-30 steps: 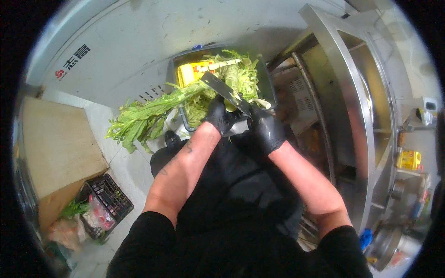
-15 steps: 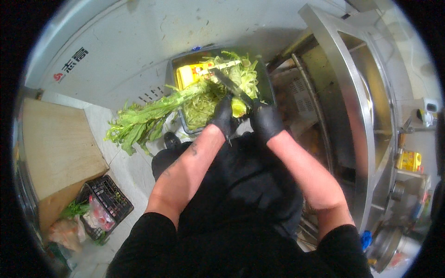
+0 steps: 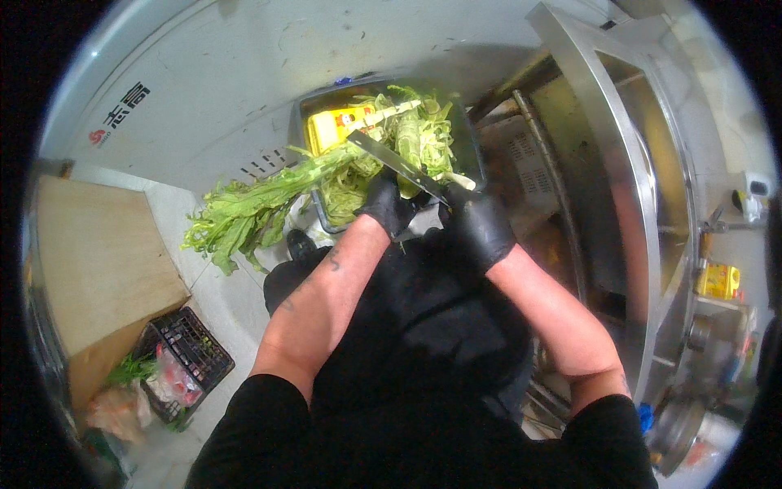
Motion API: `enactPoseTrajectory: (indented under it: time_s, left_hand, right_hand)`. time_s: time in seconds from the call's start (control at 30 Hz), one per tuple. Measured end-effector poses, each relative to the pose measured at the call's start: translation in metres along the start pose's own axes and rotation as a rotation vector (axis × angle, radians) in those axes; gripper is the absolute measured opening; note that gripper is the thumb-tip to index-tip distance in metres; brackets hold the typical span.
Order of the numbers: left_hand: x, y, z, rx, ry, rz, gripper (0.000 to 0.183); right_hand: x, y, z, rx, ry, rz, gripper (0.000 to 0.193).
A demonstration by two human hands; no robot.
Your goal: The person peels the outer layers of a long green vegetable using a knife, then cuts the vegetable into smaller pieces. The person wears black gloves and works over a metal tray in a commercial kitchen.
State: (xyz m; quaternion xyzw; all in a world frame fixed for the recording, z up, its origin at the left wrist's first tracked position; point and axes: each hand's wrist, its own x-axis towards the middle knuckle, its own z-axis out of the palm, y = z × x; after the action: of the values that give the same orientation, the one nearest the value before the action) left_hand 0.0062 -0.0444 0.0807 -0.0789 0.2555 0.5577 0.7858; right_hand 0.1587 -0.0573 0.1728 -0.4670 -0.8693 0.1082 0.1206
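My left hand (image 3: 388, 205), in a black glove, is closed around the stem of a stalk of stem lettuce (image 3: 281, 196). Its long leaves reach out to the left past the bin's rim. In my right hand (image 3: 481, 224), also gloved in black, is a knife (image 3: 395, 161). The blade points up and left, crossing over the stem and my left fingers. A pale strip (image 3: 459, 180) shows beside my right fingers. Beneath both hands stands a dark bin (image 3: 474, 151) holding green peelings (image 3: 342, 196), leaves and a yellow package (image 3: 332, 129).
A pale appliance panel (image 3: 212, 90) rises behind the bin. At the right stands a steel frame (image 3: 607, 138) with shelves. A board (image 3: 106, 244) leans at the left, near a black crate (image 3: 191, 346) with bags and greens. The floor (image 3: 220, 301) is tiled.
The knife has drawn back with my right hand, which moved slightly right and toward me; the blade now shows flat. The bright cut stem end is no longer visible between my hands.
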Motion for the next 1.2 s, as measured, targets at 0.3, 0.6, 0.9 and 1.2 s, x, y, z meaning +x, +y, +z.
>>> enactPoseTrajectory:
  time_s: [0.3,0.6,0.9,1.2]
  left_hand:
    - [-0.004,-0.017,0.014,0.023,0.162,0.055,0.032]
    - [0.004,-0.01,-0.002,-0.023,0.017,0.028,0.031]
    - [-0.005,-0.018,0.003,-0.027,0.039,0.045,0.035]
    - [-0.005,-0.015,-0.005,-0.03,-0.022,0.038,0.031]
  right_hand:
    - [0.029,0.023,0.014,-0.027,-0.234,0.174,0.018]
    - [-0.007,0.012,0.007,0.012,0.091,-0.099,0.02]
    - [0.019,0.029,0.021,-0.015,-0.165,0.111,0.018]
    - [0.005,0.004,-0.002,0.144,-0.14,0.04,0.019]
